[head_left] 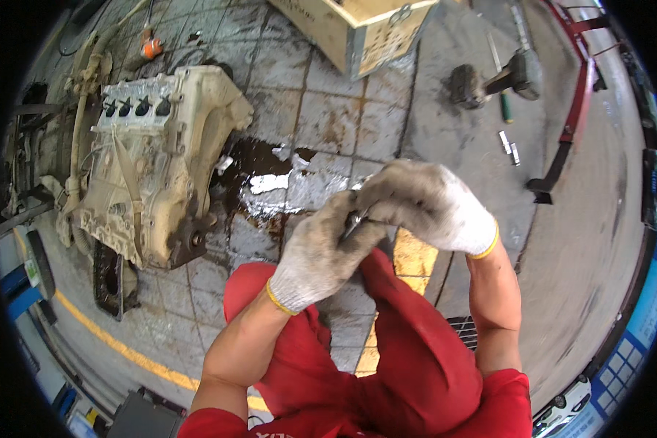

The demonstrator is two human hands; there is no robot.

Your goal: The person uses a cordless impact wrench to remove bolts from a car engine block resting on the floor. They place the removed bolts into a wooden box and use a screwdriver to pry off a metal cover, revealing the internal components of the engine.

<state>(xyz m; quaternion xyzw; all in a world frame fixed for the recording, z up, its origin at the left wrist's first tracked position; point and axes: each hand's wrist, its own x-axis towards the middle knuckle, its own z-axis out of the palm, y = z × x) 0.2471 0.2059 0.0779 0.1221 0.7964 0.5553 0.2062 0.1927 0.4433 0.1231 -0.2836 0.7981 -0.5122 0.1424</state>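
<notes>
My left hand point(325, 252), in a grimy white work glove with a yellow cuff, has its fingers closed round a small dark, shiny metal piece point(353, 222). The gloved right hand point(420, 206) meets it from the right, fingers curled together over the same piece. Most of that piece is covered by the gloves, so its exact kind cannot be made out. Both hands are held in front of my knees. Left of them, an engine block point(150, 157) with several black ignition coils on top rests on the tiles, apart from my hands.
Dark oil point(259, 171) is spilled beside the engine. An open oil pan point(111, 281) sits below it. A wooden crate point(328, 36) stands at the far side. Hammers point(522, 73), a green-handled screwdriver point(506, 108) and a red metal frame point(582, 91) are at the right.
</notes>
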